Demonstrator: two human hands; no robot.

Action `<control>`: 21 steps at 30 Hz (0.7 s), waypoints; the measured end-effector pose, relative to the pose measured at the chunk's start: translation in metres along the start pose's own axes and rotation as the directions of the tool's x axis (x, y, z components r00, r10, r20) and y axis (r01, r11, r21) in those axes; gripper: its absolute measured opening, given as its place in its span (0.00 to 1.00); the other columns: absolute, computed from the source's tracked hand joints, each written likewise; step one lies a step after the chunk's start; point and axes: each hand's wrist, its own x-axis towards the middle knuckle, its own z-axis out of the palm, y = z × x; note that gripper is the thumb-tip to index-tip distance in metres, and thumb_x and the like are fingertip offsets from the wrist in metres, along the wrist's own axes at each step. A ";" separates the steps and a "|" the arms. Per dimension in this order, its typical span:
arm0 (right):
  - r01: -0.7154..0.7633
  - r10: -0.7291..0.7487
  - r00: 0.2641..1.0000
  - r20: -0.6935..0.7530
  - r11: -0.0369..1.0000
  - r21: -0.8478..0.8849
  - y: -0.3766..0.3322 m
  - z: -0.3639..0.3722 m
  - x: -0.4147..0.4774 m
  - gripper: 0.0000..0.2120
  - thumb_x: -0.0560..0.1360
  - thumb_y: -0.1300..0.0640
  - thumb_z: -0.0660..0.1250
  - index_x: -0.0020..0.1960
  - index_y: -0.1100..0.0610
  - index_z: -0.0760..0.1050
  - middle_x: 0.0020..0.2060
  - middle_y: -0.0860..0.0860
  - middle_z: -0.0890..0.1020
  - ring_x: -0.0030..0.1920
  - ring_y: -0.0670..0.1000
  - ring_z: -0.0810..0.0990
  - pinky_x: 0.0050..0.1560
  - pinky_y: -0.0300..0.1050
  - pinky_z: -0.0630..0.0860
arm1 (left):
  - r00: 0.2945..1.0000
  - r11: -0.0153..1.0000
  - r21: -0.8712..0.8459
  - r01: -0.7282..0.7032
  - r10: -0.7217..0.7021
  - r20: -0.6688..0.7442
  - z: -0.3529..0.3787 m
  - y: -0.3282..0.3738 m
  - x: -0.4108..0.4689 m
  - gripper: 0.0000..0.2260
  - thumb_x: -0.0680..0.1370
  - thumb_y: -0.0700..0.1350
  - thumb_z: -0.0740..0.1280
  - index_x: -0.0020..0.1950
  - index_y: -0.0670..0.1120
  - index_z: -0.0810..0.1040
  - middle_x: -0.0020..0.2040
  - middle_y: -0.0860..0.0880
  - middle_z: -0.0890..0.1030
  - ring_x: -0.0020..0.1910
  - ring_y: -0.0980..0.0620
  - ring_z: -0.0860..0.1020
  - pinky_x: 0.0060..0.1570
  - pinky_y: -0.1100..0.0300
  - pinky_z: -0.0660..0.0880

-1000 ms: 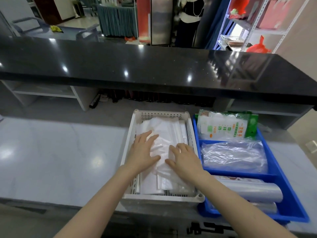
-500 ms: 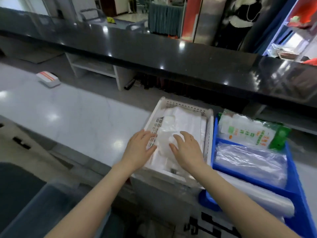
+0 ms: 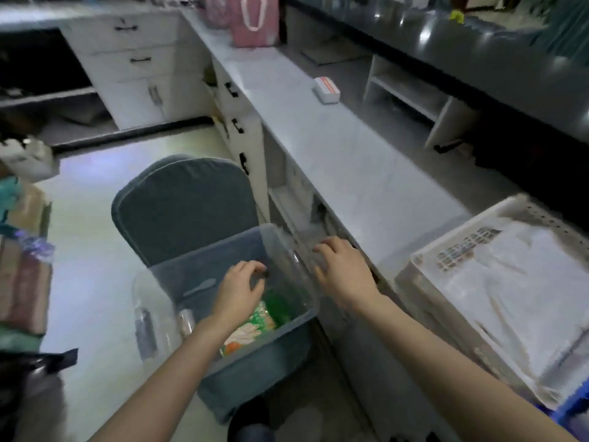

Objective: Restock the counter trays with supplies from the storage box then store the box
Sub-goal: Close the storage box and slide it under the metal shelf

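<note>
A clear plastic storage box (image 3: 159, 301) sits on a grey-blue padded chair (image 3: 185, 205) beside the counter. Inside it lies a green and white supply packet (image 3: 255, 327). My left hand (image 3: 240, 291) is inside the box above the packet, fingers curled, holding nothing that I can make out. My right hand (image 3: 344, 272) hovers open past the box's right rim, near the counter edge. At the right, the white perforated tray (image 3: 446, 253) on the counter holds folded clear plastic bags (image 3: 522, 282). A corner of the blue tray (image 3: 573, 409) shows at the far right.
The pale marble counter (image 3: 334, 148) runs back from the white tray, with a small white box (image 3: 326, 90) and pink gift bags (image 3: 251, 20) on it. White drawers (image 3: 236, 126) sit under it. Stacked goods (image 3: 22, 275) stand on the floor at left.
My view has swung left and down from the trays to the storage box. Both hands left the white tray; the left one is now inside the box, the right beside it.
</note>
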 end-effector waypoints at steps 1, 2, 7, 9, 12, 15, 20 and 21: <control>0.027 -0.026 0.998 0.063 1.000 -0.015 -0.011 0.015 0.010 0.15 0.77 0.51 0.61 0.60 0.57 0.76 0.58 0.54 0.77 0.57 0.58 0.75 0.56 0.54 0.73 | 0.997 0.997 -0.008 0.078 -0.078 -0.003 -0.006 -0.022 -0.007 0.10 0.74 0.38 0.68 0.55 0.44 0.79 0.52 0.45 0.80 0.54 0.45 0.77 0.55 0.52 0.72; 0.043 -0.038 0.991 0.130 0.999 -0.031 -0.020 0.030 0.019 0.16 0.78 0.50 0.61 0.61 0.57 0.75 0.58 0.54 0.76 0.58 0.58 0.74 0.56 0.54 0.73 | 0.988 0.988 -0.021 0.155 -0.155 -0.005 -0.012 -0.045 -0.014 0.11 0.74 0.38 0.68 0.55 0.43 0.79 0.53 0.44 0.80 0.54 0.44 0.78 0.56 0.52 0.73; -0.026 0.052 0.921 0.387 0.997 -0.072 -0.043 0.109 0.064 0.16 0.78 0.49 0.60 0.63 0.56 0.71 0.59 0.56 0.74 0.60 0.60 0.72 0.57 0.55 0.73 | 0.886 0.885 -0.039 0.464 -0.464 0.009 -0.030 -0.149 -0.041 0.13 0.74 0.38 0.68 0.59 0.42 0.77 0.56 0.42 0.80 0.56 0.43 0.77 0.55 0.54 0.74; -0.070 0.104 0.882 0.460 0.993 -0.090 -0.043 0.138 0.081 0.19 0.78 0.50 0.61 0.66 0.55 0.69 0.61 0.57 0.73 0.62 0.60 0.71 0.58 0.56 0.73 | 0.824 0.824 -0.027 0.566 -0.567 -0.004 -0.034 -0.184 -0.047 0.15 0.75 0.40 0.68 0.61 0.44 0.76 0.58 0.42 0.78 0.56 0.43 0.77 0.54 0.52 0.75; -0.162 0.200 0.832 0.518 0.980 -0.118 -0.037 0.174 0.108 0.23 0.77 0.52 0.62 0.71 0.56 0.64 0.65 0.59 0.70 0.64 0.62 0.69 0.60 0.59 0.72 | 0.744 0.744 0.017 0.668 -0.667 -0.023 -0.038 -0.230 -0.050 0.19 0.74 0.41 0.69 0.64 0.45 0.73 0.62 0.40 0.73 0.59 0.39 0.73 0.56 0.48 0.74; -0.243 0.307 0.797 0.519 0.951 -0.191 -0.025 0.201 0.133 0.27 0.77 0.53 0.64 0.73 0.56 0.61 0.66 0.60 0.66 0.65 0.63 0.67 0.61 0.61 0.71 | 0.670 0.668 0.037 0.743 -0.742 -0.034 -0.042 -0.265 -0.046 0.23 0.74 0.40 0.68 0.68 0.45 0.69 0.64 0.38 0.68 0.61 0.38 0.70 0.57 0.49 0.71; -0.404 0.488 0.724 0.488 0.873 -0.273 -0.007 0.233 0.160 0.26 0.80 0.56 0.61 0.75 0.51 0.56 0.67 0.61 0.61 0.66 0.65 0.63 0.63 0.63 0.68 | 0.681 0.681 -0.028 0.732 -0.732 0.017 -0.041 -0.301 -0.039 0.21 0.76 0.40 0.66 0.67 0.46 0.65 0.56 0.40 0.75 0.47 0.42 0.76 0.42 0.55 0.71; -0.437 0.516 0.708 0.483 0.857 -0.275 -0.005 0.239 0.162 0.27 0.80 0.57 0.60 0.76 0.50 0.54 0.68 0.61 0.60 0.66 0.66 0.63 0.63 0.63 0.68 | 0.681 0.680 -0.037 0.732 -0.732 0.016 -0.040 -0.306 -0.038 0.21 0.75 0.40 0.66 0.65 0.47 0.64 0.54 0.41 0.76 0.45 0.43 0.76 0.40 0.55 0.71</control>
